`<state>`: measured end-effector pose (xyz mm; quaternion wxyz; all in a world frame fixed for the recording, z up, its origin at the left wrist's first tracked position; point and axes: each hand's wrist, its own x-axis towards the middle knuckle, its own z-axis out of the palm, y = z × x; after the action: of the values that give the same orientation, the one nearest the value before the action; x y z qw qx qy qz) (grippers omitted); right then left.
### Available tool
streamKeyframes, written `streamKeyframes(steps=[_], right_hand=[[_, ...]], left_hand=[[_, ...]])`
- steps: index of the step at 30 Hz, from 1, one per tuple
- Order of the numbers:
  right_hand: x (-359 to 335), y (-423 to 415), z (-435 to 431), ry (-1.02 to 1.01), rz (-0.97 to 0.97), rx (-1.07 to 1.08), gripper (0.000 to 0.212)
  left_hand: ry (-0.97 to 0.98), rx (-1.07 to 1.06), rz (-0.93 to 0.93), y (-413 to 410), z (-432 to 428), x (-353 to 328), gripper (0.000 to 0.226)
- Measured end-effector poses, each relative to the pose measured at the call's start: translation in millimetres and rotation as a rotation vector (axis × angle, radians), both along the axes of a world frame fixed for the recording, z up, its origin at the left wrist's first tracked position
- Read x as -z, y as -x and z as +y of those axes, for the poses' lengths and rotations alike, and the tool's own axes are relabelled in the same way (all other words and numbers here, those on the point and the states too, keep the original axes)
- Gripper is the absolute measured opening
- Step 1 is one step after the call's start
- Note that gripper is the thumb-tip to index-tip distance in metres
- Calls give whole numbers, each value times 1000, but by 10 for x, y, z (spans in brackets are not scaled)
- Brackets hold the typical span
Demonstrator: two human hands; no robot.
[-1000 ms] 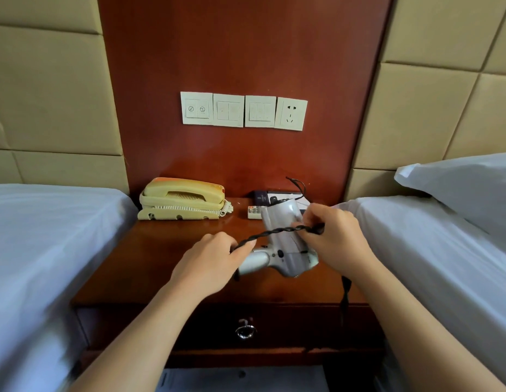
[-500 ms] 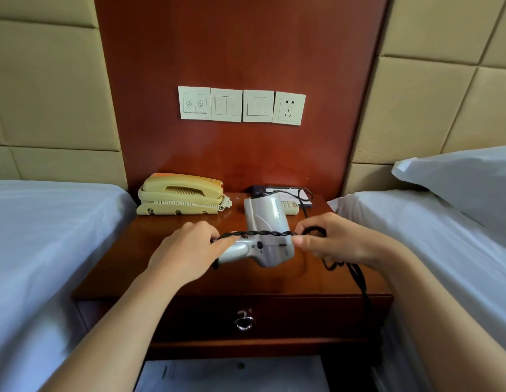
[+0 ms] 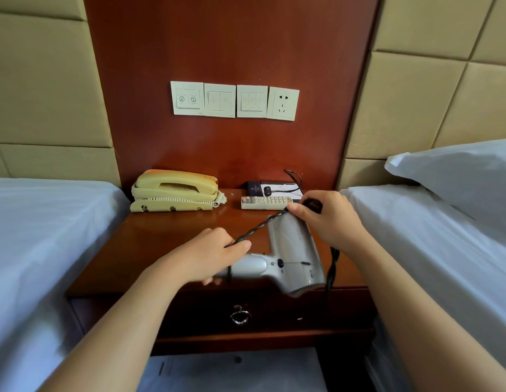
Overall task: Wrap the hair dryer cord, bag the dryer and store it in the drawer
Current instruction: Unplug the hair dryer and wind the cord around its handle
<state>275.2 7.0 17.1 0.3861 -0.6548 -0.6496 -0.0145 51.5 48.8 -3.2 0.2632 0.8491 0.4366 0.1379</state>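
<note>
A silver hair dryer [image 3: 292, 256] is held just above the front of the wooden nightstand [image 3: 149, 239], its barrel pointing away from me. My left hand [image 3: 209, 254] grips the dryer's handle and pins the black twisted cord [image 3: 260, 226] against it. My right hand [image 3: 331, 219] pinches the cord at the barrel's far end, so the cord runs taut between both hands. More cord hangs down past the dryer's right side [image 3: 332, 267]. The drawer [image 3: 274, 312] below is closed, with a metal ring pull [image 3: 240, 316].
A yellowed telephone [image 3: 175, 190] sits at the nightstand's back left. A remote control [image 3: 266, 202] and a dark booklet with a cable [image 3: 274, 188] lie at the back right. White beds flank both sides. Switch plates and a socket [image 3: 283, 103] are on the wall.
My right hand has carried the cord up and away to the barrel's far end. The dryer has shifted right and nearer the front edge, and the cord now slants instead of lying level.
</note>
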Motion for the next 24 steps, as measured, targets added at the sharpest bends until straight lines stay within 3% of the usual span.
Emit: streamKeyframes(steps=[4,9,16,17,19,22,24], right_hand=[[68,-58,48,36,4,-8,34],[21,-88,-21,168,382,-279,21],[151,91,-40,284,628,-170,25],[172,132,-51,298,598,-157,25],[246,171,-11,233,361,-214,14],[342,169,105,248,89,-165,38],[358,221,133,270,-67,-123,44]], left_hand=[[-5,66,80,-74,-105,11,48],[62,115,-11,-20,-139,26,46],[417,115,-518,42,-15,170,45],[431,111,-588,52,10,186,48],[448,76,-698,60,64,222,52],[648,-50,-898,65,158,262,48],[733,-148,-984,73,220,274,45]])
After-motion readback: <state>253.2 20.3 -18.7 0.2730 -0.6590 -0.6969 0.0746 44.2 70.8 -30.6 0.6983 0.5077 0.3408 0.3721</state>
